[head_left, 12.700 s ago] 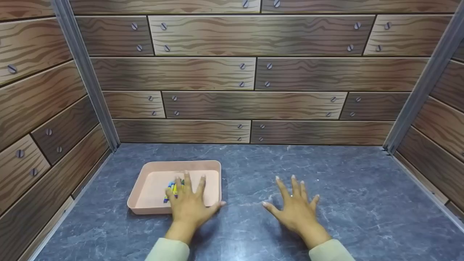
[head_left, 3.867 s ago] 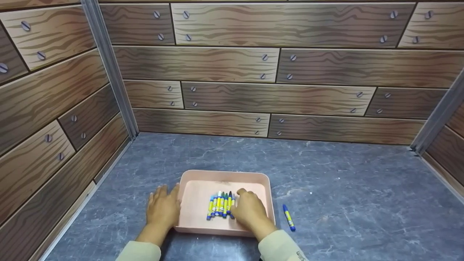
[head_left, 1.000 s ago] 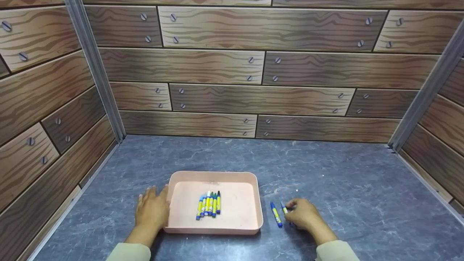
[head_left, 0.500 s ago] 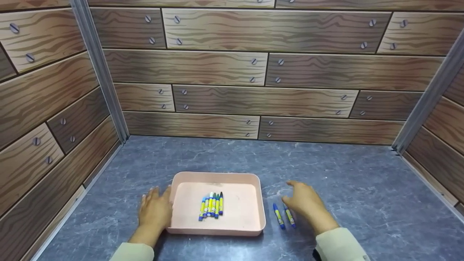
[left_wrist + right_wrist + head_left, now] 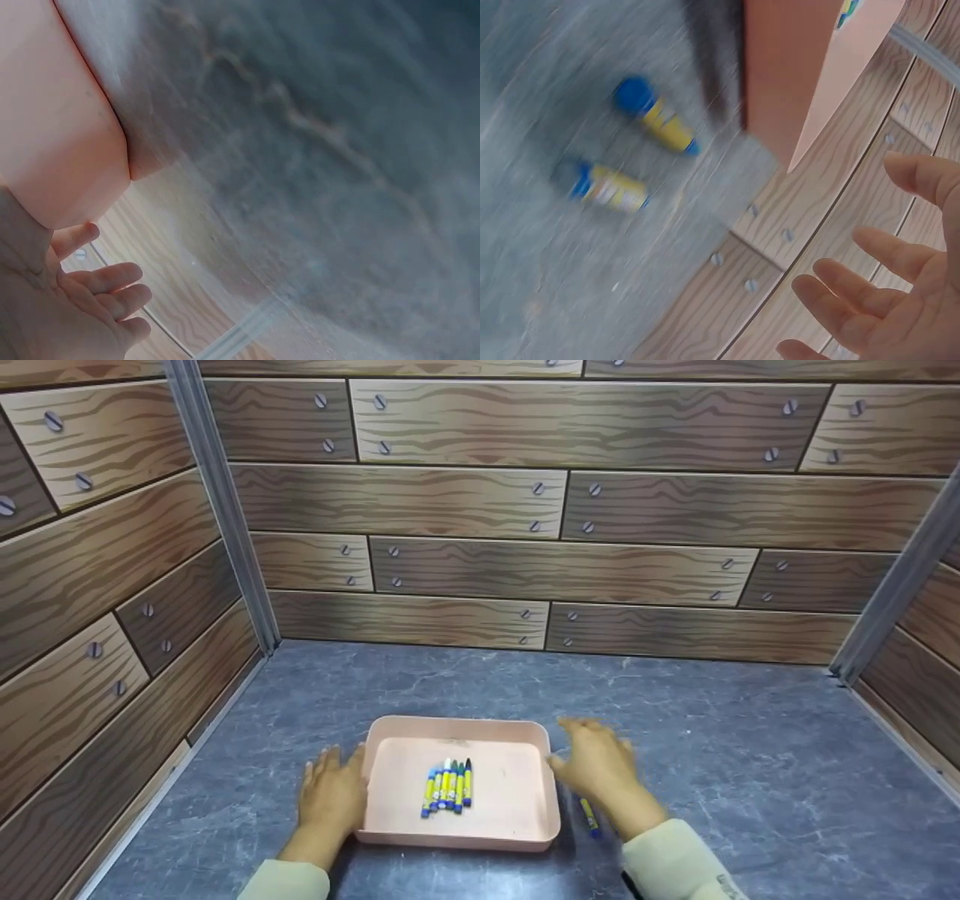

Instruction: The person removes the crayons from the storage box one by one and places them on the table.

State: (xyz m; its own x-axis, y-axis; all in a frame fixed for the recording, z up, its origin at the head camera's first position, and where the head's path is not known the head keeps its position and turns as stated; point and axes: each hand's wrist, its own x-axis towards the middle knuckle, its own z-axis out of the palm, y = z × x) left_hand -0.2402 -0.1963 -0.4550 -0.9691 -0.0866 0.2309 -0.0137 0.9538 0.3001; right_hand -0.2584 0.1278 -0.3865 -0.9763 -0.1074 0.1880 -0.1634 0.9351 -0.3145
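Note:
A pink tray point(image 5: 465, 841) lies on the table with a row of several crayons point(image 5: 448, 787) inside, yellow-wrapped with blue ends. My left hand point(image 5: 330, 799) rests against the tray's left wall, fingers extended, also visible in the left wrist view. Beside the tray's right wall, my right hand point(image 5: 600, 761) is raised over the table with fingers spread and nothing in its grasp. Under it lies a loose crayon point(image 5: 589, 817); the hand hides a second one. Both the blue crayon point(image 5: 660, 124) and the paler-tipped crayon point(image 5: 615, 189) show, blurred, in the right wrist view.
The grey marbled table point(image 5: 720, 780) extends right of and behind the tray. Wood-print panels point(image 5: 465, 502) enclose the back and both sides, with metal strips point(image 5: 225, 510) at the corners.
Earlier, the tray slid right and two crayons came out onto the table. In the last second my right hand let go of the second crayon, rose and moved left toward the tray.

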